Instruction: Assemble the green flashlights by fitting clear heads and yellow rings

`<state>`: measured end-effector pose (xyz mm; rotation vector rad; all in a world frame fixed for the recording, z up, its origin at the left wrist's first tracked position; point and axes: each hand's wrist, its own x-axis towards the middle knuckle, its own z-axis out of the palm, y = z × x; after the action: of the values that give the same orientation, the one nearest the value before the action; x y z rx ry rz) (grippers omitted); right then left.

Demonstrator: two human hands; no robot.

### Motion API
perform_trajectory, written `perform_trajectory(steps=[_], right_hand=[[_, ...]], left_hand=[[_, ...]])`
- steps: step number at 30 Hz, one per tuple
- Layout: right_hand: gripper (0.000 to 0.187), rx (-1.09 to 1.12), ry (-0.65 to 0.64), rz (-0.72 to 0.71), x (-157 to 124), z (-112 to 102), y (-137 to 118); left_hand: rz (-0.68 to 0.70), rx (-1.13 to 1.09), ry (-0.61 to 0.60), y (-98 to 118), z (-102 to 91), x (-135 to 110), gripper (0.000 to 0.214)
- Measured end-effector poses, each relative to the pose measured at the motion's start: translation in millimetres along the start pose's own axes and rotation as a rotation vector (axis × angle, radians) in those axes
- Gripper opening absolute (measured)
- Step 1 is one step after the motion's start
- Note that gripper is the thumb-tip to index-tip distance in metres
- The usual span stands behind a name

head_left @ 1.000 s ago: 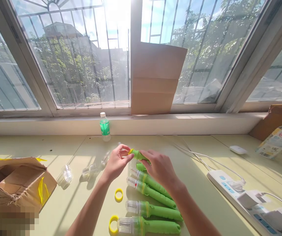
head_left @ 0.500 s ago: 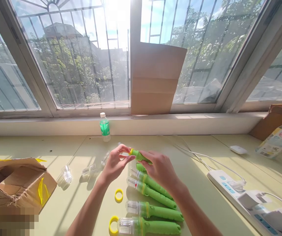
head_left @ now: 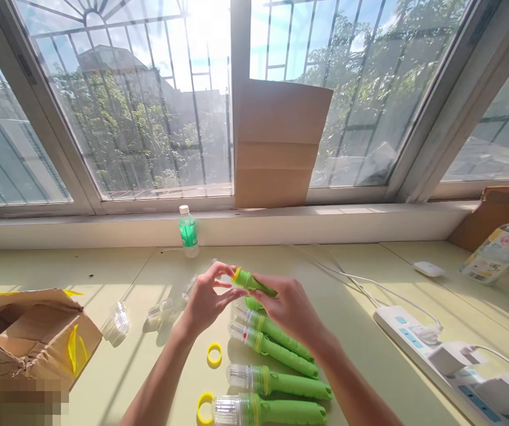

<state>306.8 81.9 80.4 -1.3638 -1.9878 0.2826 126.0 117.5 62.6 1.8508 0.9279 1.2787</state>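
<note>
My right hand (head_left: 287, 299) grips a green flashlight handle (head_left: 254, 284), its threaded end tilted up to the left. A yellow ring (head_left: 235, 274) sits around that end, and the closed fingers of my left hand (head_left: 208, 296) are at it, thumb below. Under my hands, several green flashlights with clear caps (head_left: 296, 383) lie in a row, caps to the left. Another green handle (head_left: 253, 303) is partly hidden beneath my right hand. Two loose yellow rings, one farther off (head_left: 214, 355) and one nearer (head_left: 205, 408), rest left of the row.
Loose clear caps (head_left: 160, 311) lie left of my hands, near an open cardboard box (head_left: 36, 337). A bottle with a green label (head_left: 188, 232) stands by the sill. On the right are a power strip (head_left: 405, 337) with plugs and cables, a white device (head_left: 429, 269) and a large bottle (head_left: 498, 254).
My left thumb has shifted slightly down and right along the handle, exposing more of its threaded end. The handle stays in my right hand; the view has shifted slightly.
</note>
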Motion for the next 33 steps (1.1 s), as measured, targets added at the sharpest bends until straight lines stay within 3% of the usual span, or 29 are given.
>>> perform_trajectory(steps=[9, 14, 24, 33], right_hand=[[0.034, 0.267, -0.068, 0.096, -0.8, 1.7, 0.8], [0.040, 0.390, -0.133, 0.152, -0.7, 1.7, -2.1], [0.031, 0.599, -0.267, 0.279, -2.1, -2.1, 2.7], [0.006, 0.645, -0.224, 0.209, -4.6, -5.5, -2.9]], left_hand=[[0.017, 0.051, 0.039, 0.4, 0.1, -1.3, 0.021], [0.012, 0.025, -0.007, 3.7, -3.8, -0.8, 0.027], [0.002, 0.045, 0.010, 4.4, -5.3, -2.8, 0.026], [0.063, 0.065, 0.090, 7.4, -1.3, -4.9, 0.026]])
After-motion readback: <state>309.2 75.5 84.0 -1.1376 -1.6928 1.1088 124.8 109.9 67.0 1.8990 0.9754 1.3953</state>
